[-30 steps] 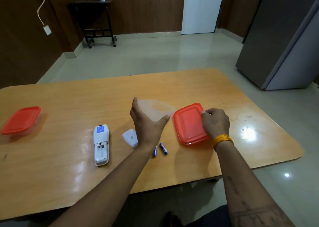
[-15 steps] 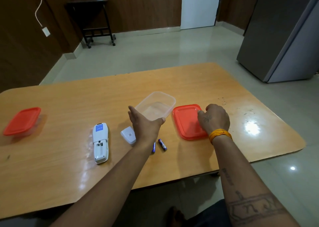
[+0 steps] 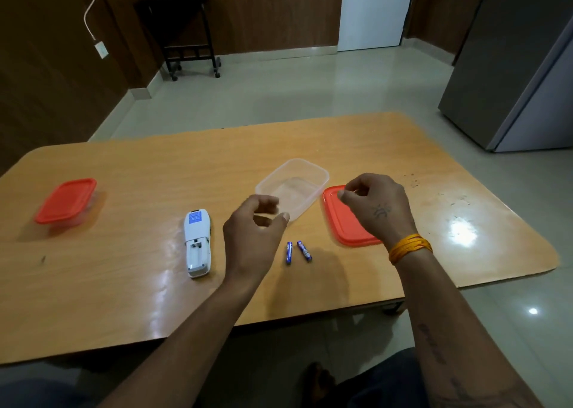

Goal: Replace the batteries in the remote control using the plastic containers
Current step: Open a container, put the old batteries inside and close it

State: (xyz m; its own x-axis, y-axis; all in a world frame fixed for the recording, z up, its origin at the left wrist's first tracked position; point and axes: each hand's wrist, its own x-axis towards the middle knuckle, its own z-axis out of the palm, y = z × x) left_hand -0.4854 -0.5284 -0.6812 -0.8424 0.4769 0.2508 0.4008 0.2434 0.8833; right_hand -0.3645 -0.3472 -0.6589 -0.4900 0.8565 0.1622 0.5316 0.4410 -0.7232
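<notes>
Both hands have lifted off the clear plastic tub (image 3: 293, 186) and flat red lid (image 3: 347, 218): left hand (image 3: 252, 237) and right hand (image 3: 373, 204) hover loosely curled, empty, above two blue batteries (image 3: 297, 251) mid-table beside the white open-backed remote (image 3: 197, 242), which a careless knuckle might roll toward the near edge.

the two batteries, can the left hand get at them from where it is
Probably yes. The left hand hovers empty just beside the two batteries, which lie loose on the bare table with nothing over them; the clear container sits farther back, out of the way.
</notes>
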